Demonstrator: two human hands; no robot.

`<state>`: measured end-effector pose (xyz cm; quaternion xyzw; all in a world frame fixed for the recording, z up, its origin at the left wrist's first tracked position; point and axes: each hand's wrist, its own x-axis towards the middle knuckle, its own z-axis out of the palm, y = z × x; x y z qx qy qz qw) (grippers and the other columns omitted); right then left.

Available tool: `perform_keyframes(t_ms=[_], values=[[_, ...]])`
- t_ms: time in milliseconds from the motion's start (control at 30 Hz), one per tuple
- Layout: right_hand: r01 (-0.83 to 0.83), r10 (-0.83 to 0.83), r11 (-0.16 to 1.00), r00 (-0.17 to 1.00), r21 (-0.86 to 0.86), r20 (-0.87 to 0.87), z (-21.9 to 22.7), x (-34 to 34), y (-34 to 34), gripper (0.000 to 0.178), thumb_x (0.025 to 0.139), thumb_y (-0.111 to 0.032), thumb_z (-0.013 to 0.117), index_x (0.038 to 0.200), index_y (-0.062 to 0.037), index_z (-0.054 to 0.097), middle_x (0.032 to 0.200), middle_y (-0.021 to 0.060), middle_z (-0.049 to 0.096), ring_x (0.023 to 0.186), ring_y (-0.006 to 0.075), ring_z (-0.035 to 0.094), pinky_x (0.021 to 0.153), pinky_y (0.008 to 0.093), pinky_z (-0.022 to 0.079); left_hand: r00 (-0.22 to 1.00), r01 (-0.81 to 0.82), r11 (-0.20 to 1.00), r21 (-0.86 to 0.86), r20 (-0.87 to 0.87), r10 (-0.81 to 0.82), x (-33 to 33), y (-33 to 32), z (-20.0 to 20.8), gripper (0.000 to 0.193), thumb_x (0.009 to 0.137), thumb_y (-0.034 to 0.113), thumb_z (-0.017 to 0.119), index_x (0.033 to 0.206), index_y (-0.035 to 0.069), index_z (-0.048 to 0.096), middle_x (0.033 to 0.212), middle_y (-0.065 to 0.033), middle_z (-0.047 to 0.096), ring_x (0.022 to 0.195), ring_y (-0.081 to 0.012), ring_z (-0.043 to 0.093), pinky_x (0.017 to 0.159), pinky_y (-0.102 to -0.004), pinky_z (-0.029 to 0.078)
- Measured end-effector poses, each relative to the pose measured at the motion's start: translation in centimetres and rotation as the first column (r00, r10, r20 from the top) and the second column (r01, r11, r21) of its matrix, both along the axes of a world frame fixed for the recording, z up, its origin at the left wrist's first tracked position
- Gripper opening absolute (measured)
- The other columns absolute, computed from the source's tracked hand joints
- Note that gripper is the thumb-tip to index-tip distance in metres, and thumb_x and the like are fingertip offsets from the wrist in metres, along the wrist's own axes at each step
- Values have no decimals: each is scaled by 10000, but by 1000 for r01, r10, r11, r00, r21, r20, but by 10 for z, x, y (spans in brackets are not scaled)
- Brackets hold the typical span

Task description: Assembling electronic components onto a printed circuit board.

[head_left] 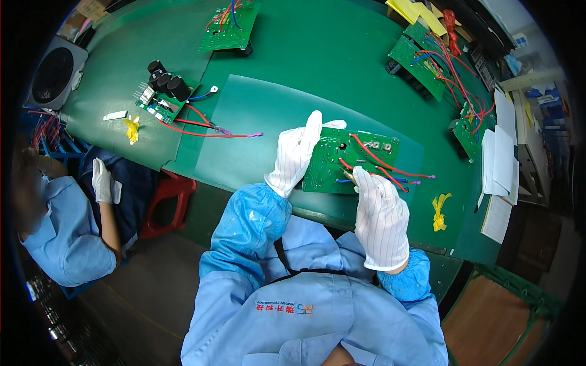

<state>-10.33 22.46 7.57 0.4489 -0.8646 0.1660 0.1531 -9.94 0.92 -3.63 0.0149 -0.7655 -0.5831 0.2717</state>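
A green circuit board [326, 161] lies tilted in front of me, solder side up, with red and blue wires trailing off its right part. My left hand [295, 152], in a white striped glove, grips the board's left edge, its thumb side along the upper corner. Gloved the same way, my right hand [381, 213] is at the board's lower edge, fingers pinched on a slim pointed brass-coloured tool [349, 175]. The tool's tip is close to the base of the wires; its exact kind is mostly hidden by my fingers.
A board with black capacitors [178, 88] stands at the left; another board [229, 27] lies at the back. More wired boards [418, 64] line the right, near papers [499, 161]. Yellow scraps [439, 212] lie on the green table [305, 55]. A co-worker [70, 226] sits at left.
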Motion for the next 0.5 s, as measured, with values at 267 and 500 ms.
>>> perform_keyframes(t_ms=[267,500], values=[[86,-86,985,996,151,-6,20,9,-5,569,852,-14,680,1409,-26,565,1089,77,659,759,209,677,584,320,539,999,2,990,141,45,-8,2,3,15,265,1084,130,506,1218,-34,667,1047,-150,776,737,-271,720,710,-337,568],[68,-87,988,987,142,135,24,20,-10,547,886,-23,680,1411,19,535,1019,121,679,707,250,688,558,330,544,974,-89,880,467,227,-22,2,11,32,430,1102,333,496,1141,-6,758,926,-90,776,683,-147,640,683,-283,502]])
